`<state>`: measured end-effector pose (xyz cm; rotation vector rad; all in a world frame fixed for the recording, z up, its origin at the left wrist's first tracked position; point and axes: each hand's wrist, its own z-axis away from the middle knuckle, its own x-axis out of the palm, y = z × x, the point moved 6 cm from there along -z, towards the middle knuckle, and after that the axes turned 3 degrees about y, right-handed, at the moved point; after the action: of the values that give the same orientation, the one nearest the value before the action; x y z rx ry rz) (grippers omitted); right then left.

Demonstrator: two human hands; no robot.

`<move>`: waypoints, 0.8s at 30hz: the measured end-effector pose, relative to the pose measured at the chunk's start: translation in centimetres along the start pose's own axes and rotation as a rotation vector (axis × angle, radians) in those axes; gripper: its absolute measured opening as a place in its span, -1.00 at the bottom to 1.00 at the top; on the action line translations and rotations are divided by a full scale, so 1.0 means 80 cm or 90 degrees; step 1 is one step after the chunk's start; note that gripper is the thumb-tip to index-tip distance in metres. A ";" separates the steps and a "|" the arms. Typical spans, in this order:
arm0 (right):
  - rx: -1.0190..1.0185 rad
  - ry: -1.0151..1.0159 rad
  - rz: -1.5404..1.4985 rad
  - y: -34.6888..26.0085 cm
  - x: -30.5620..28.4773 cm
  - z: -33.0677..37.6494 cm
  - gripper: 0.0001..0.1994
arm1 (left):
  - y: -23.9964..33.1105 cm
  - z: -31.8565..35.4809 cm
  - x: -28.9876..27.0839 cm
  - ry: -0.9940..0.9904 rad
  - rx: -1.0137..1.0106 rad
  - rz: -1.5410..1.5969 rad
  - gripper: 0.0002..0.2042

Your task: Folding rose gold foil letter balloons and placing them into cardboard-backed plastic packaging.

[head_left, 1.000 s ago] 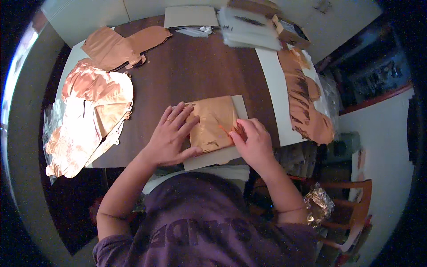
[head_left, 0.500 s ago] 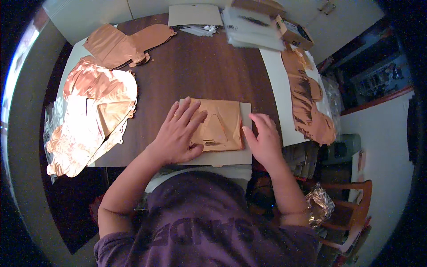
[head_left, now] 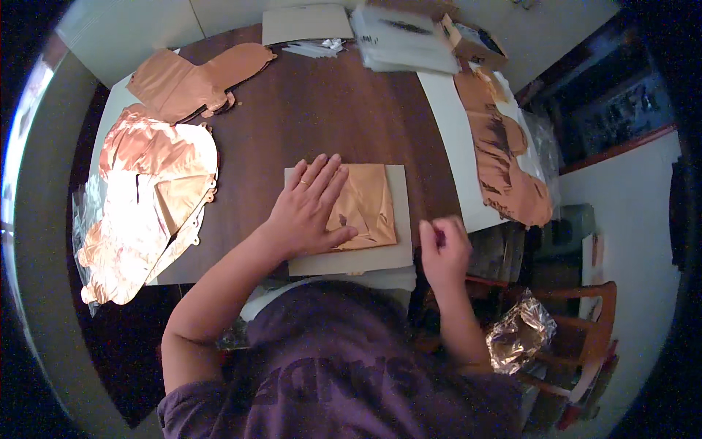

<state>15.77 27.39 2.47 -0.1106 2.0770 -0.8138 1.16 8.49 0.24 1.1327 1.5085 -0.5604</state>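
Observation:
A folded copper foil piece (head_left: 369,205) lies on a pale cardboard sheet (head_left: 402,252) at the near edge of the dark wooden table (head_left: 307,110). My left hand (head_left: 311,208) presses flat on the foil's left part, fingers spread. Off the cardboard's right edge my right hand (head_left: 442,245) hovers with the fingers curled in; whether it holds anything I cannot tell.
A heap of copper foil shapes (head_left: 146,197) covers the table's left side, with more at the far left (head_left: 190,77). A white sheet with copper foil (head_left: 504,154) lies on the right. Cardboard (head_left: 307,22) and stacked packets (head_left: 406,44) sit at the back. A wooden chair (head_left: 578,336) holds crumpled foil (head_left: 519,336).
My right hand has left the foil and drawn back to the right, off the cardboard, with its fingers curling in. My left hand stays pressed on the foil, which now lies flatter.

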 end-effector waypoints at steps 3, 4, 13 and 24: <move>0.278 -0.167 -0.120 0.048 -0.002 0.082 -0.76 | 0.007 -0.003 -0.005 -0.016 0.002 0.013 -0.11; 0.366 -0.238 -0.222 0.066 0.010 0.116 -0.74 | 0.009 -0.005 -0.004 -0.019 0.010 0.018 -0.11; 0.454 -0.085 -0.729 -0.022 0.034 0.090 -0.65 | 0.035 0.019 -0.006 0.018 -0.110 0.046 -0.09; 0.503 -0.148 -0.697 -0.026 0.076 0.111 -0.53 | 0.007 0.014 -0.051 0.079 -0.198 0.210 -0.48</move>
<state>18.40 19.03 -4.15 -0.8904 1.2292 -2.0791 1.89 6.40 3.87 1.1534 1.4136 -0.0282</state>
